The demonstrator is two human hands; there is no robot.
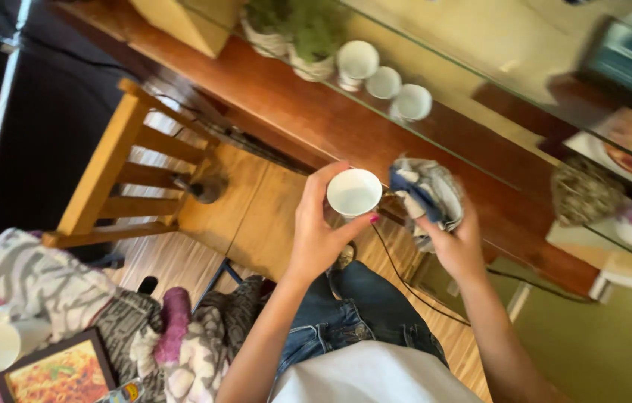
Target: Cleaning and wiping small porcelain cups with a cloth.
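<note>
Left hand (pixel 316 231): wrapped around a small white cup (pixel 354 192), thumb on the near side, fingers curled over the far rim; cup's open mouth faces up toward the viewer and looks bare inside.
Right hand (pixel 456 242): closed on a bunched cloth (pixel 426 192), grey-white with a blue patch, held just beside the cup, not quite touching it as far as I can tell.
Where the cup is: in the air above the wooden floor (pixel 245 213), in front of the counter (pixel 346 127), not set down.
On the counter: three more white cups (pixel 384 82) in a short row, close together, beside two potted plants (pixel 293 33).
Progress, as I judge it: one cup in hand with the cloth at the ready, wiping seemingly under way or about to start; the three on the counter could be finished or waiting, cannot tell which.
Further off: a wooden chair (pixel 125 172) to the left, a woven ball (pixel 584 190) on the glass shelf to the right.
</note>
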